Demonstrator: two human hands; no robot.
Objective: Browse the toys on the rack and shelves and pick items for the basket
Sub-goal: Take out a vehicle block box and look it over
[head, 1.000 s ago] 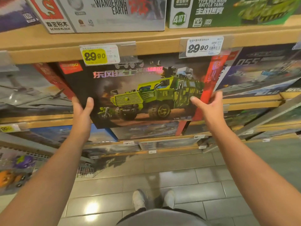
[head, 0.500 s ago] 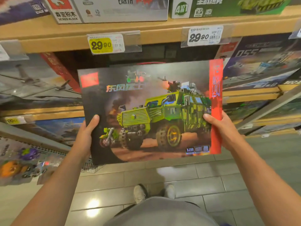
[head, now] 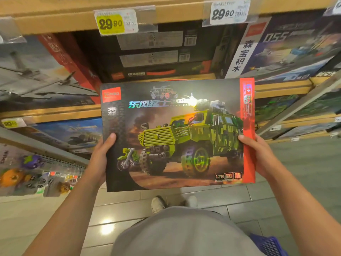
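I hold a large flat toy box (head: 177,133) in front of me, clear of the shelf; its dark cover shows a green camouflaged armoured truck and has a red strip down the right side. My left hand (head: 100,159) grips the box's left edge, thumb on the front. My right hand (head: 258,156) grips the right edge over the red strip, thumb on the front. A corner of the blue basket (head: 267,244) shows at the bottom right, by my right forearm.
Wooden shelves (head: 55,21) carry yellow and white 29.90 price tags (head: 115,22). More stacked boxes (head: 153,58) sit in the gap behind the held one, with a jet box (head: 36,76) left and a ship box (head: 287,47) right. Small hanging toys (head: 27,174) fill a rack at lower left. Tiled floor lies below.
The truck box has come off the shelf and down toward me, now larger in view. Both hands stayed on its side edges, and the view tilted down, bringing the blue basket corner into sight.
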